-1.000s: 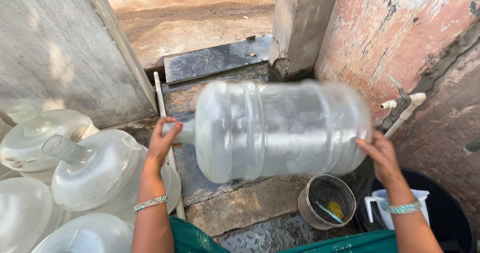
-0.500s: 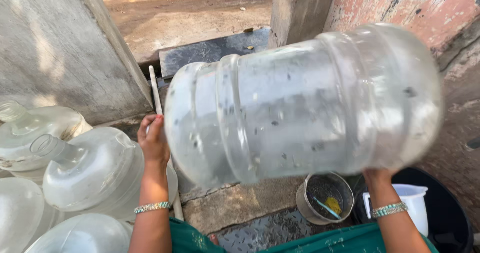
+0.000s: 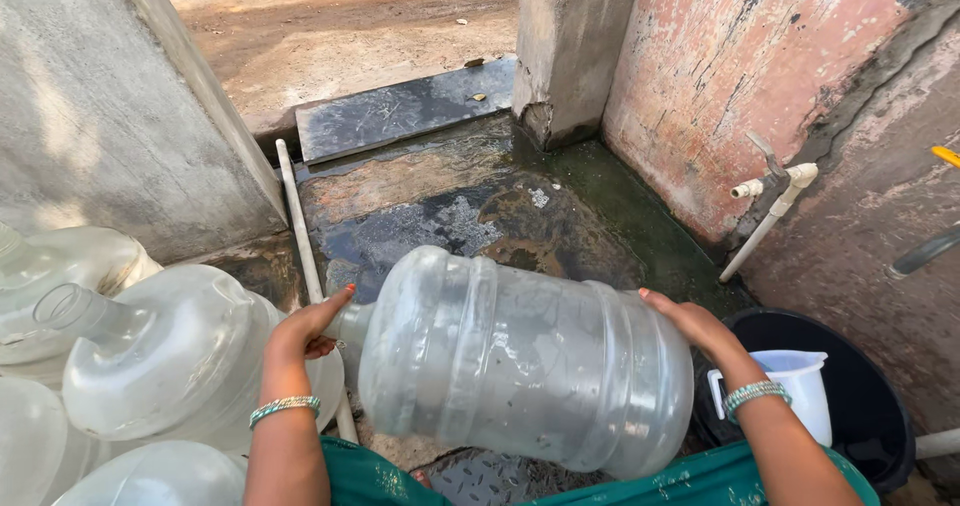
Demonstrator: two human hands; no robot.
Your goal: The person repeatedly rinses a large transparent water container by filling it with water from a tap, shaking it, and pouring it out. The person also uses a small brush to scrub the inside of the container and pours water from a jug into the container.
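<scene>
Lowered from where it filled the view half a second ago, the large clear plastic water jug [image 3: 525, 361] now lies on its side at lap height, neck pointing left, held over a wet stone floor [image 3: 470, 206]. The left hand [image 3: 305, 328] cups the shoulder beside the narrow neck, fingers spread and pressed on the plastic; the right hand [image 3: 690, 321] lies flat against the jug's base, fingers open, so the jug is squeezed between the two palms rather than gripped. It looks empty and probably light, but bulky, smooth-walled and likely wet, so it could slip; the neck and the ribbed bands around the body seem the surest places to hold. More empty jugs [image 3: 150, 356] lie stacked at the left. A black tub [image 3: 880, 406] with a white plastic mug [image 3: 800, 386] sits at the right, below a white pipe tap [image 3: 775, 186] on the peeling pink wall [image 3: 720, 76].
</scene>
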